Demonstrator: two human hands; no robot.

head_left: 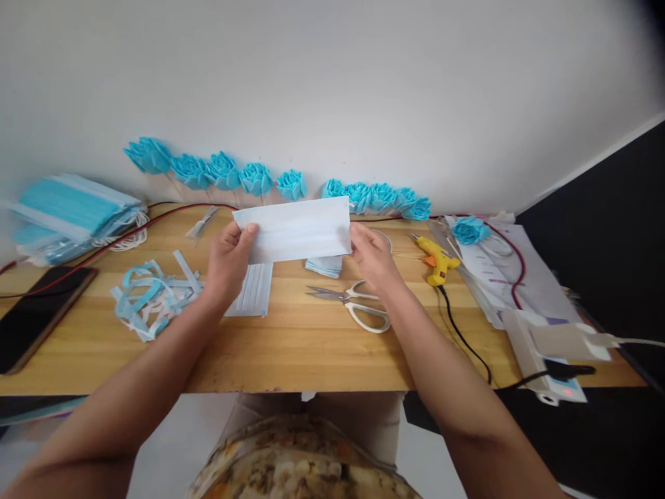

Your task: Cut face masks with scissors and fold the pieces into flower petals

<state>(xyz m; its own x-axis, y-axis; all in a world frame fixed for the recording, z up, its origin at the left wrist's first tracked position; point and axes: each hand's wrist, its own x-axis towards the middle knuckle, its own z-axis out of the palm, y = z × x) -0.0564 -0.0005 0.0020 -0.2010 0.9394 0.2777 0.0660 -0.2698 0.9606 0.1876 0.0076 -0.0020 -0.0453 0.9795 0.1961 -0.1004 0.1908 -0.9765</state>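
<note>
A pale blue-white sheet of face mask fabric [298, 232] is stretched out above the table between my two hands. My left hand [231, 256] pinches its left end, thumb on top. At the right end, my right hand [371, 253] grips the edge with its fingers closed. Below the left hand lies a pleated face mask piece [252, 290], partly covered. A small stack of cut fabric pieces [325, 266] peeks out under the sheet. White-handled scissors [346, 296] rest on the table near my right wrist, blades slightly apart and pointing left.
Blue fabric flowers [254, 179] line the wall. Mask packs [73, 215], cut strips [153, 294] and a phone [41, 312] occupy the left. On the right are a yellow glue gun [439, 260], papers [524, 270] with one flower [470, 230], and a power strip [540, 353] with cords.
</note>
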